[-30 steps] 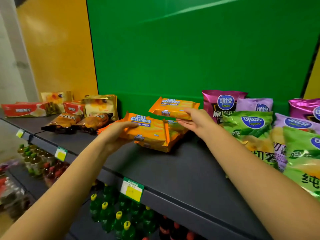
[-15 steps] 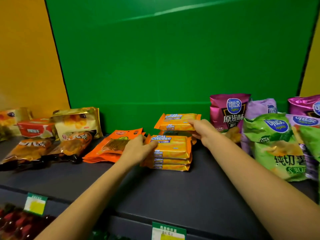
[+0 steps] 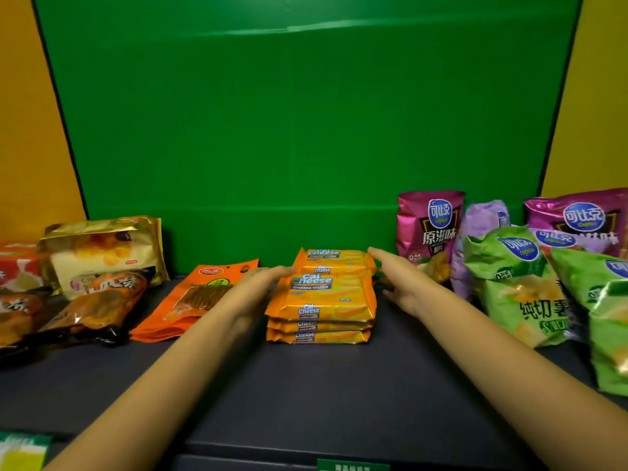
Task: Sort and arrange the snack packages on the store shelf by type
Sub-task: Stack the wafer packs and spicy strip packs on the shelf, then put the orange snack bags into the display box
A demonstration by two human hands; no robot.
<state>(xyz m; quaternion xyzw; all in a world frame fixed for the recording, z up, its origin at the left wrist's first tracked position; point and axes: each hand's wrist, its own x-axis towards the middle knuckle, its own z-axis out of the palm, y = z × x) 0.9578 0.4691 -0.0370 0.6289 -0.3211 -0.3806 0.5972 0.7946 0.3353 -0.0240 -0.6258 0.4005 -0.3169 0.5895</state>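
Observation:
Orange Cal Cheese wafer packs lie in two stacks mid-shelf: a front stack (image 3: 321,309) of three and a rear stack (image 3: 334,261) behind it. My left hand (image 3: 260,290) lies flat against the left side of the stacks, fingers straight. My right hand (image 3: 399,277) is flat at their right side, fingertips touching the rear stack. An orange flat pouch pile (image 3: 193,297) sits just left of my left hand. Green chip bags (image 3: 516,283), pink chip bags (image 3: 428,226) and a purple chip bag (image 3: 481,232) stand at the right.
Gold bread bags (image 3: 102,249), dark brown snack packs (image 3: 95,307) and red boxes (image 3: 17,266) crowd the left of the dark shelf (image 3: 306,385). A green back panel (image 3: 299,130) closes the rear. Price tags (image 3: 20,452) hang on the front edge.
The view has come closer and centred on the stacks. My right hand has let go of the rear stack's top pack and opened flat; my left hand slid along the stacks' left side.

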